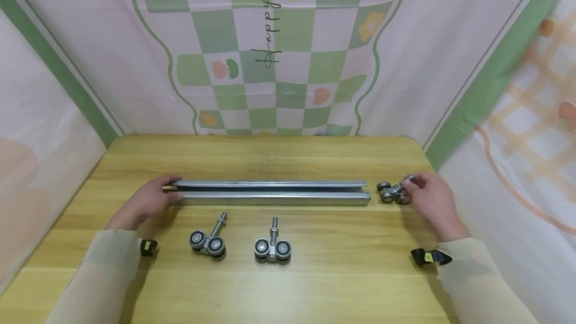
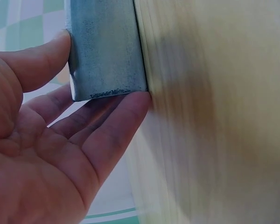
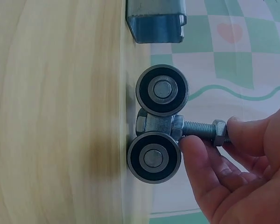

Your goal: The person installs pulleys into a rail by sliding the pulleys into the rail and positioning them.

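Head view | pinching trolley roller (image 3: 159, 124) by bolt (image 3: 199, 129) in right hand (image 1: 432, 204), just beyond right end of steel channel track (image 1: 274, 201) | clasping track's left end in left hand (image 1: 154, 200) | may snag wheels (image 3: 162, 90) on slot lips (image 1: 270, 183) if tilted

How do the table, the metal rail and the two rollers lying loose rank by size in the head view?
Largest to smallest:
1. Table
2. Metal rail
3. Left loose roller and right loose roller: they look alike, so unranked.
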The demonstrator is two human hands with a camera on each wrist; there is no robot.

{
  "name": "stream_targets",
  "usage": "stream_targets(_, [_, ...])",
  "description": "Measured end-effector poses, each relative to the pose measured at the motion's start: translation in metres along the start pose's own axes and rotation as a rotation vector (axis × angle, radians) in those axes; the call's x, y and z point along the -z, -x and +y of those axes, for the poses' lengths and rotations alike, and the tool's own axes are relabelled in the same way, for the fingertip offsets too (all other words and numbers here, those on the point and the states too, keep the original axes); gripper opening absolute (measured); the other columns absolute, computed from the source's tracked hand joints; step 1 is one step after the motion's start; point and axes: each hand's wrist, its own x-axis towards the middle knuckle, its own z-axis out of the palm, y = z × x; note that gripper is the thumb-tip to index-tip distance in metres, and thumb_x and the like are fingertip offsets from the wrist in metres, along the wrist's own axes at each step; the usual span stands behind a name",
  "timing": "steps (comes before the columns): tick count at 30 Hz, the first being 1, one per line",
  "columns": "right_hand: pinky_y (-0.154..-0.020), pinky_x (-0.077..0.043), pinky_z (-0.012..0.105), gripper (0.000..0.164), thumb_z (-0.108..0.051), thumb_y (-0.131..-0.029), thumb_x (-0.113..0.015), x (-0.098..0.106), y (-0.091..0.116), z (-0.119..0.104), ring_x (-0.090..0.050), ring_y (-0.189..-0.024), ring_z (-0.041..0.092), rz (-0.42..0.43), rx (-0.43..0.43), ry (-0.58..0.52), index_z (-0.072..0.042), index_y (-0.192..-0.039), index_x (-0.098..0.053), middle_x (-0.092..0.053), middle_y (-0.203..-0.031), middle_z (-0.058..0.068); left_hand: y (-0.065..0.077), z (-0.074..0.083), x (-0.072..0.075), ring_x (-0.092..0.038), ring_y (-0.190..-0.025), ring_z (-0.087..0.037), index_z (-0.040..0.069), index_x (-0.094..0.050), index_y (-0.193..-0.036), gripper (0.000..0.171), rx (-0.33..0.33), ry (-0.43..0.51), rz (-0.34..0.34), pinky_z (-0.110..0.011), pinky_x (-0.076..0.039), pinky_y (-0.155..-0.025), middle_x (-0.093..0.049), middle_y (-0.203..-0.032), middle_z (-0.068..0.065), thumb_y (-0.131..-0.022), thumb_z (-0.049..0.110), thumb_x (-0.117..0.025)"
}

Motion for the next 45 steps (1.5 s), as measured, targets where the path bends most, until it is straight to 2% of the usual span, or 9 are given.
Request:
stream_targets(7, [-0.065, -0.054, 0.033, 0.028, -0.024, -0.103, -0.055, -0.008, 0.001, -0.007, -0.068, -0.08, 0.03, -0.003, 0.013, -0.016, 0.002, -0.108, -0.065, -0.069, -0.1, 0.02, 0.0, -0.001, 0.0, -0.04, -0.127, -0.051, 0.0, -0.038, -0.15, 0.062, -0.006, -0.01, 0.01, -0.066, -0.035, -0.1, -0.04, -0.145, -0.034, -0.1, 0.028, -0.061])
stream_targets(15, [-0.064, -0.049, 0.036, 0.027, -0.028, -0.103, -0.056, -0.014, 0.001, -0.015, -0.065, -0.079, 0.027, -0.006, 0.023, 0.05, -0.003, -0.105, -0.065, -0.069, -0.098, 0.015, 0.001, 0.0, 0.0, -0.041, -0.126, -0.05, 0.001, -0.039, -0.15, 0.061, -0.002, -0.009, 0.008, -0.064, -0.036, -0.099, -0.041, -0.145, -0.033, -0.1, 0.028, -0.061])
stream_targets(24, [-0.066, -0.055, 0.032, 0.028, -0.027, -0.104, -0.055, -0.019, 0.002, -0.016, -0.068, -0.083, 0.029, -0.032, 0.016, -0.052, -0.001, -0.109, -0.063, -0.068, -0.105, 0.019, 0.0, -0.001, 0.0, -0.039, -0.129, -0.051, 0.001, -0.039, -0.15, 0.061, -0.007, -0.017, 0.007, -0.066, -0.033, -0.101, -0.039, -0.146, -0.033, -0.1, 0.028, -0.06])
stream_targets(32, [-0.067, -0.054, 0.033, 0.026, -0.027, -0.103, -0.056, -0.024, 0.004, -0.021, -0.068, -0.082, 0.028, -0.045, 0.032, -0.069, -0.002, -0.108, -0.064, -0.069, -0.104, 0.017, 0.002, 0.002, 0.0, -0.041, -0.126, -0.05, 0.001, -0.038, -0.15, 0.061, 0.004, 0.001, 0.002, -0.065, -0.037, -0.099, -0.039, -0.146, -0.033, -0.1, 0.027, -0.061])
stream_targets(35, [-0.067, -0.054, 0.035, 0.025, -0.026, -0.103, -0.057, -0.025, 0.004, -0.024, -0.068, -0.08, 0.028, -0.046, 0.048, -0.055, -0.003, -0.107, -0.065, -0.069, -0.102, 0.016, 0.002, 0.002, 0.0, -0.045, -0.122, -0.047, 0.001, -0.039, -0.15, 0.06, -0.004, -0.004, 0.009, -0.062, -0.04, -0.095, -0.042, -0.143, -0.033, -0.099, 0.026, -0.061])
stream_targets(39, [-0.065, -0.056, 0.035, 0.023, -0.025, -0.103, -0.057, -0.027, 0.004, -0.026, -0.069, -0.078, 0.028, -0.06, 0.051, -0.058, -0.003, -0.107, -0.064, -0.068, -0.105, 0.018, 0.003, 0.002, 0.0, -0.055, -0.106, -0.038, 0.0, -0.04, -0.149, 0.06, -0.018, -0.002, 0.012, -0.049, -0.048, -0.082, -0.047, -0.138, -0.032, -0.099, 0.026, -0.062])
stream_targets(42, [-0.063, -0.057, 0.033, 0.023, -0.025, -0.103, -0.056, -0.028, 0.004, -0.026, -0.069, -0.078, 0.028, -0.066, 0.05, -0.069, -0.003, -0.107, -0.063, -0.068, -0.106, 0.019, 0.003, 0.002, 0.0, -0.057, -0.095, -0.031, 0.0, -0.04, -0.149, 0.06, -0.021, 0.005, 0.01, -0.039, -0.049, -0.074, -0.051, -0.133, -0.03, -0.099, 0.026, -0.062])
stream_targets(45, [-0.063, -0.057, 0.031, 0.023, -0.025, -0.103, -0.057, -0.029, 0.004, -0.025, -0.07, -0.078, 0.029, -0.072, 0.055, -0.086, -0.003, -0.107, -0.063, -0.067, -0.106, 0.019, 0.002, 0.001, 0.0, -0.058, -0.09, -0.028, 0.0, -0.04, -0.149, 0.06, -0.018, 0.017, 0.009, -0.036, -0.049, -0.071, -0.052, -0.131, -0.028, -0.099, 0.025, -0.062])
